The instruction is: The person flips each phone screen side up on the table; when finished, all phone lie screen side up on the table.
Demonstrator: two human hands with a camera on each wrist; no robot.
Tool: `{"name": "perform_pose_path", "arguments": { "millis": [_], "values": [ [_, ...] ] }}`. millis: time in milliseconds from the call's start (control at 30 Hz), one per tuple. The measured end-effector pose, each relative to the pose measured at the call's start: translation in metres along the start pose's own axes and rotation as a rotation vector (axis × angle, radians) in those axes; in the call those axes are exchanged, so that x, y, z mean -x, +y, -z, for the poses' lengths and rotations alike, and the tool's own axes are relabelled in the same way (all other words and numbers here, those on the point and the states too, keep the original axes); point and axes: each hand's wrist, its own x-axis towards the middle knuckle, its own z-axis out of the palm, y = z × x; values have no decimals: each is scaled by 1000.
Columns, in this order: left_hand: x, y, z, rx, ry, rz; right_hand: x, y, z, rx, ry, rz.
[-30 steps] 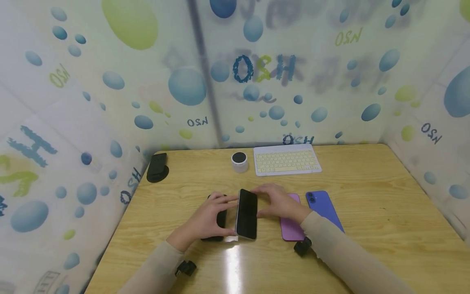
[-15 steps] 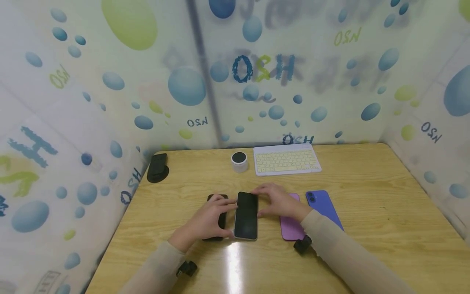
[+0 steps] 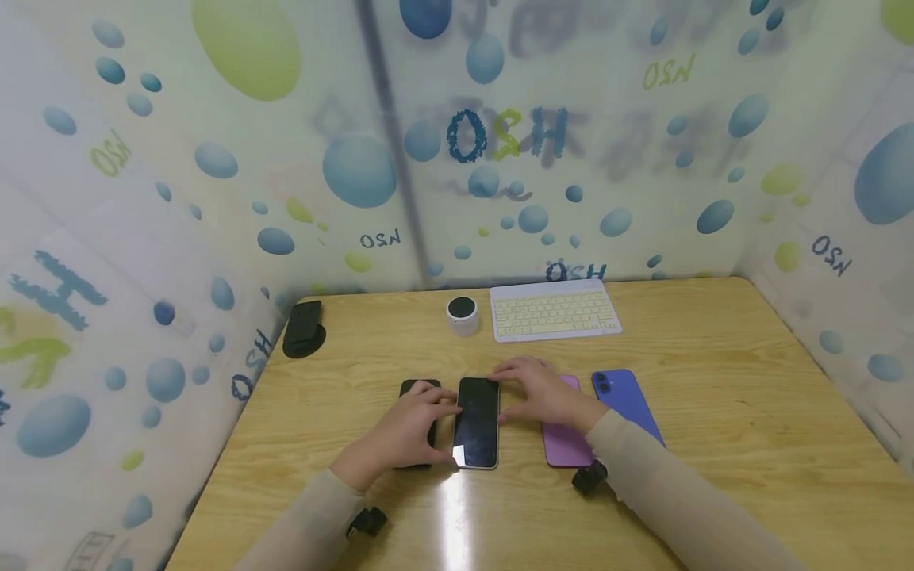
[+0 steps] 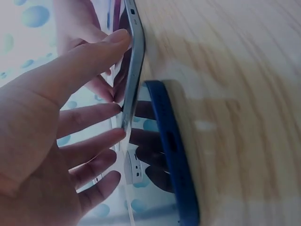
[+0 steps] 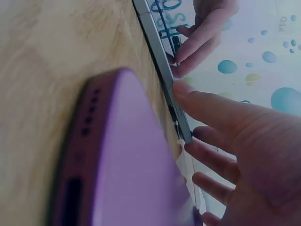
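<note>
A silver-edged smartphone (image 3: 476,424), black screen upward, lies at the middle of the wooden table between both hands. My left hand (image 3: 407,432) holds its left side, thumb by the near corner and fingertips along the edge. On the opposite side my right hand (image 3: 539,396) holds it, fingertips at the far corner and thumb lower on the edge. Beneath my left hand, partly hidden, is a second smartphone with a dark glossy screen and blue frame (image 4: 171,150). A purple smartphone (image 3: 567,446) lies back up, partly under my right wrist.
Right of the purple one lies a blue smartphone (image 3: 631,404), camera side up, partly behind the right sleeve. Farther back are a white keyboard (image 3: 557,313) and a small white cylinder (image 3: 462,317) with a black top. A black object on a round base (image 3: 305,325) stands far left.
The silver-edged smartphone was tilted up on one side a second ago and has come down flat on the table. Both hands have stayed at its edges.
</note>
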Motion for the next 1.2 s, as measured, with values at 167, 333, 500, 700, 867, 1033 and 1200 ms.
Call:
{"name": "perform_pose_path", "arguments": {
  "millis": [167,333,500,700,867,1033,1200],
  "values": [
    [-2,6,1,17,6,17,14,8,8,19,18,4],
    [-10,18,1,94,23,14,29,22,24,46,50,-12],
    [-21,30,-2,107,13,-8,41,37,35,86,68,-18],
    [-36,46,-7,104,20,-31,57,50,50,55,75,11],
    [-48,59,-13,92,24,-61,66,61,57,40,75,1],
    [-61,70,-21,67,17,-89,73,69,61,48,62,-34],
    [-70,80,-30,67,-2,-114,79,72,61,50,49,-42]
  ]
}}
